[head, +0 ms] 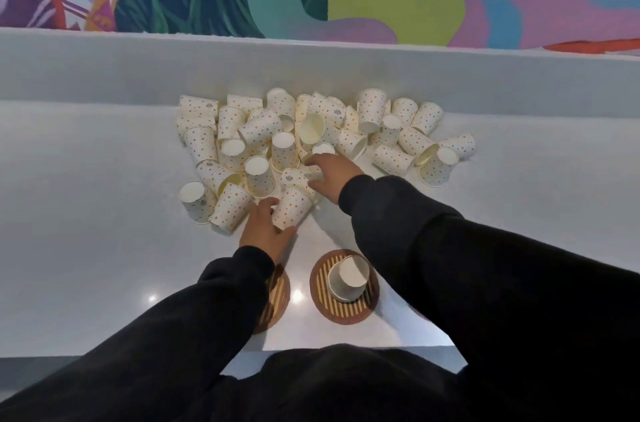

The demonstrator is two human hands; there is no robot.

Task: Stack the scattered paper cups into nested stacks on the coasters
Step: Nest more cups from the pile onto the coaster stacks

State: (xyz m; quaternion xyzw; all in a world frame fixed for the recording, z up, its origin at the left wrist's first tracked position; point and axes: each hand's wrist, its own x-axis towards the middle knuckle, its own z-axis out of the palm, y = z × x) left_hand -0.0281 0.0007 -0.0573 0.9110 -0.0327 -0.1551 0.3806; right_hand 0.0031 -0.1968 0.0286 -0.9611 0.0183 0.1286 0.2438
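Counter (104, 214) layout
Cup pile (284, 144) at rear — left coaster (278, 297) and right coaster (346, 314) in front, a cup (349, 278) on the latter.

We reach both arms forward, black sleeves (433, 248) covering them down to the wrists. Our left hand (265, 229) lies nearer to us, thumb and fingers curled round a cup (292, 205). Our right hand (332, 176) stretches farther out, palm down, fingers spread and bent; whether they grip anything we cannot tell.
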